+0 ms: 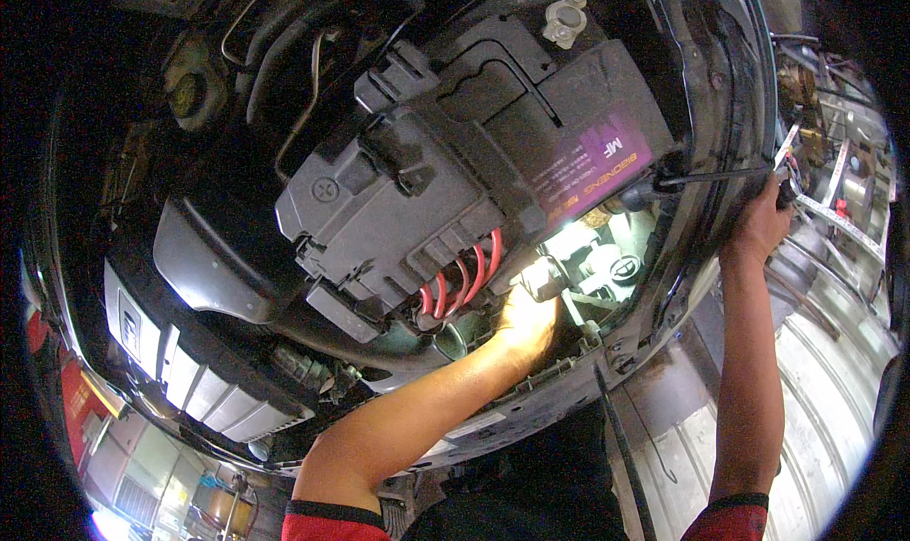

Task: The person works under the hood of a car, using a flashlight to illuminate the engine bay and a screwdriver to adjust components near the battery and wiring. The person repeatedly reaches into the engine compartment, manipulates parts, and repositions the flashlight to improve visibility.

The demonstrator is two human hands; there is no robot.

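Observation:
My left hand reaches into a gap at the front of an engine bay, below the battery. Its fingers look closed at a pale, short cylindrical part, but glare and nearby parts hide most of them. Strong light falls on this hand and on a white round cap beside it. At the right edge of the car, my right hand is closed round the end of a long thin dark rod. The rod runs left over the body edge towards the battery, which has a purple label.
A black fuse box with red cables stands left of the battery. The front body panel curves beneath my left forearm. A dark strip hangs down between my arms. Metal racks stand at the right.

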